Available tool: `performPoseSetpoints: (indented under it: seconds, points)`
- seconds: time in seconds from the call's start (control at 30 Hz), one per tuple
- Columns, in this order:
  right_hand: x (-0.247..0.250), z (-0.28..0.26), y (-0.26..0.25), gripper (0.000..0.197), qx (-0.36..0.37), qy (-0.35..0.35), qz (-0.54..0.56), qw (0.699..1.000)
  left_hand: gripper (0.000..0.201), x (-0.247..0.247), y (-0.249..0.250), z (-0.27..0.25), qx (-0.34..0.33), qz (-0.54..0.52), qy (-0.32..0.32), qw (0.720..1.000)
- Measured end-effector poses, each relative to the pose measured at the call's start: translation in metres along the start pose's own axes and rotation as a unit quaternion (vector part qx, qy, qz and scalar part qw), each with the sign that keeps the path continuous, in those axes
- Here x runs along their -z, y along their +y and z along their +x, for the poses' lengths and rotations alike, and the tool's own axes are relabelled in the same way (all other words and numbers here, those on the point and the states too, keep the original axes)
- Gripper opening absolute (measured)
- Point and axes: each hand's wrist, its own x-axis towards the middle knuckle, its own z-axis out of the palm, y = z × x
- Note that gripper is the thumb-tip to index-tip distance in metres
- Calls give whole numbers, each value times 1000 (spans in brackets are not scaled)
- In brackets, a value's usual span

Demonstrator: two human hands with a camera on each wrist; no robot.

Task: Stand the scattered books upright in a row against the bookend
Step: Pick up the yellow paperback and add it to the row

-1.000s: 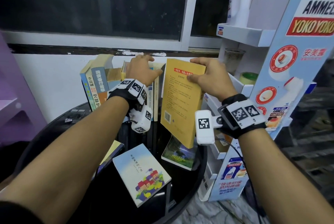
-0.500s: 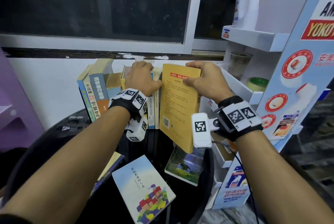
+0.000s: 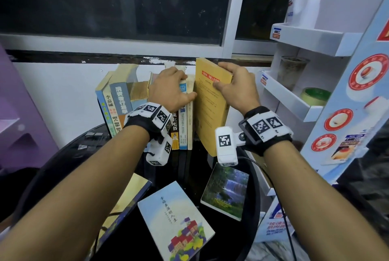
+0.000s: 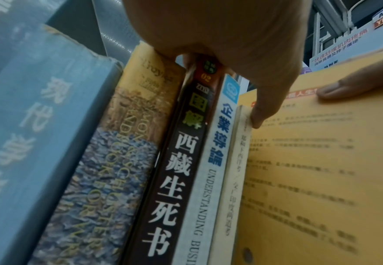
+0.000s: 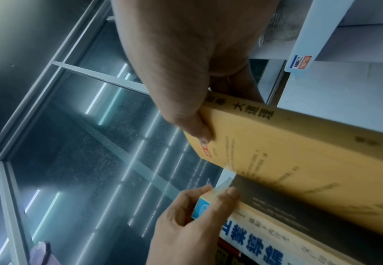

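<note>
Adding the yellow book (image 3: 210, 105) to the row

The right hand (image 3: 236, 88) grips its top, tilted beside the standing books (image 3: 183, 117) steadied by the left hand's (image 3: 168, 90) curled fingers; next, push it upright and flush.

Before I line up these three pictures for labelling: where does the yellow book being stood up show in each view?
Head: yellow book at centre, right of the row, gripped at its top by the right hand.
Left wrist: fills the right side, cover facing the camera.
Right wrist: runs from centre to the right edge, spine up.
Shared landmark: the blue-and-white spine beside it.
</note>
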Motion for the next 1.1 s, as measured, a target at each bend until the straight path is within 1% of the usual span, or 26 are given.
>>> performPoseSetpoints:
  seconds: [0.1,0.2,0.4,0.7,0.93,1.1]
  points:
    - [-13,4,4,54,-2,23,8,1000,63,3,-1,1,-4,2,-2,1000]
    - [-26,8,8,53,-7,29,17,999,65,4,-4,3,-9,4,-6,1000]
    - [-48,15,11,52,-8,19,36,999,63,0,-7,2,-6,-4,13,1000]
    - [-67,29,17,50,3,2,45,999,63,-5,-12,2,-22,-3,12,1000]
    - [-73,39,19,49,2,-35,39,999,61,-5,-13,2,-22,-8,15,1000]
    - [-72,39,22,47,11,-44,43,998,63,-5,-12,1,-20,-13,14,1000]
